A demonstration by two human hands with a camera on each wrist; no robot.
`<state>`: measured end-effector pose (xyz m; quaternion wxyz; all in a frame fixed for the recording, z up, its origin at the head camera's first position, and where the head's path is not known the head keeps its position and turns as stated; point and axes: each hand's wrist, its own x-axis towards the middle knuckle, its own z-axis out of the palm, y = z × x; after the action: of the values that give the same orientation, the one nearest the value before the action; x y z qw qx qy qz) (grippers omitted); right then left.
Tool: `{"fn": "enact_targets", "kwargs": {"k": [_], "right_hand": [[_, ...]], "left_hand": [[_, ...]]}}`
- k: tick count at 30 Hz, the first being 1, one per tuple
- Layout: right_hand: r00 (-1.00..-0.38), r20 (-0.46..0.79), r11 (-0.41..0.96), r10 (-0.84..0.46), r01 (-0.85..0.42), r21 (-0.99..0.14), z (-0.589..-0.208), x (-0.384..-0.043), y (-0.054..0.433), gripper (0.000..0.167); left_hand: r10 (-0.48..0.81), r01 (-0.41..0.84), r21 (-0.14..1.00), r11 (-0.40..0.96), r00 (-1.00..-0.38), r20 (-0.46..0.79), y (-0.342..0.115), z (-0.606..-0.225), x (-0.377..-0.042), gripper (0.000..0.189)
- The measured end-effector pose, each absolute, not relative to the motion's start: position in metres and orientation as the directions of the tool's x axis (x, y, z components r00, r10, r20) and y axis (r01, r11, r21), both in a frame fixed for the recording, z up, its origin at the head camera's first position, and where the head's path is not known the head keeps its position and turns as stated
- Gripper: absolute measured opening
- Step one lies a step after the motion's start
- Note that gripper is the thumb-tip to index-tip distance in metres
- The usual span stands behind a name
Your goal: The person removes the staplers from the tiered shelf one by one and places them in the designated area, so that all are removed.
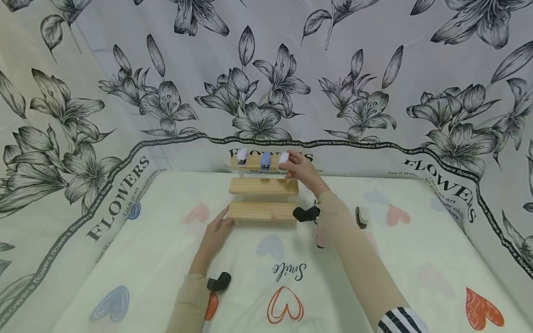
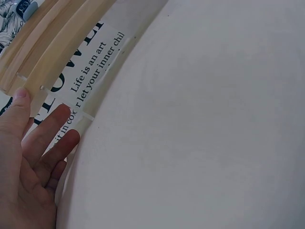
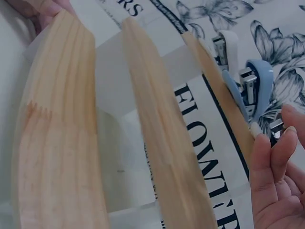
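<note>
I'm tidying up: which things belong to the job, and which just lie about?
In the job:
wooden rack, held by the left hand
right white stapler, held by the right hand
left white stapler and blue stapler, on the rack

Lying about, though perhaps meant for it:
beige stapler
pink item, partly hidden

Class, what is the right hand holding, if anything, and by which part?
A white stapler, apparently by its near, metal-mouthed end; fingers hide the exact contact.

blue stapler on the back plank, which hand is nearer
Right. The right hand holds the white stapler just beside the blue stapler; the left hand is farther off, holding the left end of the front plank.
</note>
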<state>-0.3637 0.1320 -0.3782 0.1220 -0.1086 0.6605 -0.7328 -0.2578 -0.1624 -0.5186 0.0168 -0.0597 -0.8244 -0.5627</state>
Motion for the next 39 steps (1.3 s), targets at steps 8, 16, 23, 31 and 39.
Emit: {"fn": "enact_targets", "kwargs": {"k": [8, 16, 23, 31, 39], "right_hand": [[-0.968, 0.053, -0.018, -0.245, -0.05, -0.999, -0.38, -0.348, 0.134, 0.068], [-0.974, 0.081, -0.032, -0.211, -0.076, -0.997, -0.388, -0.345, 0.144, 0.063], [-0.972, 0.051, 0.009, -0.23, -0.055, -0.998, -0.395, -0.325, 0.16, 0.061], [-0.976, -0.036, -0.032, -0.216, 0.044, -0.998, -0.402, -0.292, 0.172, 0.061], [-0.977, -0.056, 0.049, -0.207, 0.047, -0.998, -0.41, -0.259, 0.187, 0.062]], "left_hand": [[0.084, 0.136, 0.93, 0.342, -0.99, 0.114, -0.164, -0.518, -0.257, 0.055], [0.092, 0.146, 0.929, 0.341, -0.988, 0.121, -0.162, -0.515, -0.261, 0.055], [0.087, 0.131, 0.934, 0.333, -0.99, 0.108, -0.163, -0.518, -0.258, 0.056], [0.072, 0.119, 0.93, 0.348, -0.992, 0.1, -0.162, -0.517, -0.253, 0.055], [0.082, 0.101, 0.932, 0.348, -0.994, 0.077, -0.164, -0.516, -0.257, 0.055]]}}
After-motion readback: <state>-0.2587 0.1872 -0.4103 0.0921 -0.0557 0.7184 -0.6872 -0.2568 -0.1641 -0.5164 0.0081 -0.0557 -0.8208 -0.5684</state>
